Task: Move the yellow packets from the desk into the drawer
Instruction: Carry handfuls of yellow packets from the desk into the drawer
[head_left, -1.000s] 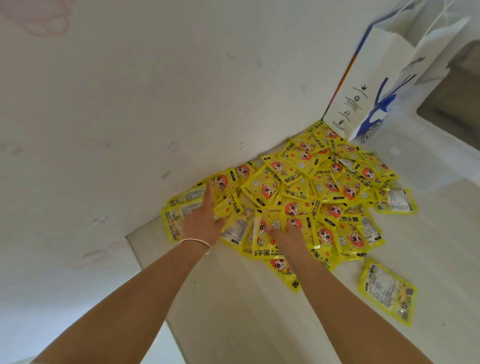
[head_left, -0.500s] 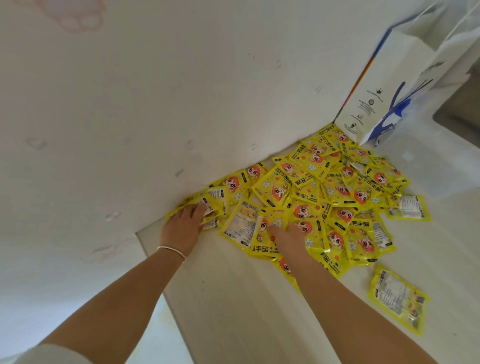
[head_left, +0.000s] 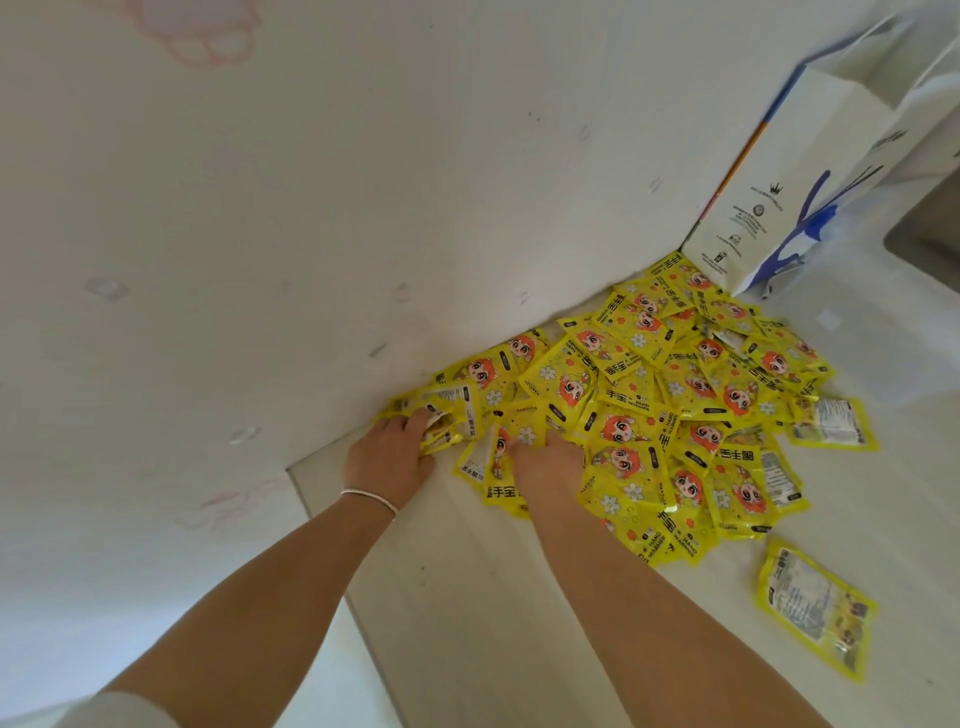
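A heap of yellow packets (head_left: 670, 395) with a cartoon face lies on the pale desk (head_left: 467, 597) against the wall. My left hand (head_left: 389, 457) sits at the heap's left end, fingers curled around a few crumpled packets (head_left: 441, 415). My right hand (head_left: 545, 467) lies palm down on the packets at the heap's near edge, its fingers tucked under one packet (head_left: 524, 426). One single packet (head_left: 815, 608) lies apart near the right, back side up. No drawer is in view.
A white paper bag (head_left: 800, 176) with blue print stands at the far end of the heap by the wall. The desk's left edge (head_left: 332, 561) runs diagonally under my left forearm. A white wall (head_left: 260, 208) borders the desk on the left.
My left hand has drawn back toward the desk's near-left corner, dragging packets with it and bunching them. My right hand has stayed on the heap's near edge.
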